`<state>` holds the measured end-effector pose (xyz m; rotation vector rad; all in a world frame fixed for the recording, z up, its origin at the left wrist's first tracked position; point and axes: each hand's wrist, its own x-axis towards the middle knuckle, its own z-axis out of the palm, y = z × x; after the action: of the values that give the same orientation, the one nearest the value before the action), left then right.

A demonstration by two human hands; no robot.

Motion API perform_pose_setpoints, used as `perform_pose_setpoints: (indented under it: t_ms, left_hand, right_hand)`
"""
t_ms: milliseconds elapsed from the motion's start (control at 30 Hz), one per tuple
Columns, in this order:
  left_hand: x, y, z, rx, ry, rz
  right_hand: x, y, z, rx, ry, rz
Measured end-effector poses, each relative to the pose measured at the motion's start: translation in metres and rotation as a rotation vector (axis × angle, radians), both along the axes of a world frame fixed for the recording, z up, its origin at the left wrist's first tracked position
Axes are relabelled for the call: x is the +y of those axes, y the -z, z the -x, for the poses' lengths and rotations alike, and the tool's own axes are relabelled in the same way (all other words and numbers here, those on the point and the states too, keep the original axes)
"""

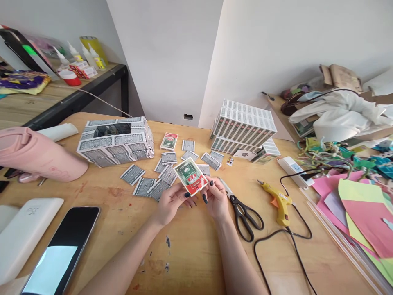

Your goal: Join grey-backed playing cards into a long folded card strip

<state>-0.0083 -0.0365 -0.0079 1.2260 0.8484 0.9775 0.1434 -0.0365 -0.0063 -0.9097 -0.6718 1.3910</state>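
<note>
A green and red playing card box [190, 177] is held up between my two hands over the middle of the table. Fingers of my left hand [172, 201] pinch its lower left edge, and my right hand [217, 197] grips the lower right corner. Beyond and to the left lie several patterned playing cards [144, 186], face down. A second card box [168, 141] lies flat behind them. To the left stands a tissue-box shape covered in cards [115, 141], with an opening in its top. Black-handled scissors [245, 215] lie just right of my right hand.
Stacked card boxes [245, 123] stand at the back right. A yellow glue gun [280, 203] with a black cord, a power strip [295, 170] and coloured paper [365, 209] are on the right. A phone [61, 250], white power bank [27, 233] and pink tumbler [46, 153] occupy the left.
</note>
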Motion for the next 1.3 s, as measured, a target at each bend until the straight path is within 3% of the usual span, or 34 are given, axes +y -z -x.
perform_pose_setpoints:
  t_ms: [200, 567, 767, 1033, 1300]
  left_hand:
    - [0.000, -0.001, -0.001, -0.076, -0.027, 0.079]
    - [0.004, 0.003, 0.000, -0.119, -0.177, 0.059]
    - [0.003, 0.010, 0.002, 0.007, -0.171, -0.119]
    - [0.002, 0.019, 0.004, 0.305, -0.245, -0.403]
    - [0.004, 0.022, 0.006, 0.382, -0.261, -0.442]
  right_hand:
    - [0.001, 0.000, -0.001, 0.020, -0.052, 0.008]
    - [0.005, 0.002, 0.001, 0.106, -0.071, 0.053]
    - [0.005, 0.006, -0.002, 0.064, -0.103, 0.022]
    - [0.006, 0.008, -0.002, -0.222, -0.042, -0.019]
    - [0.005, 0.005, 0.000, -0.254, -0.042, -0.065]
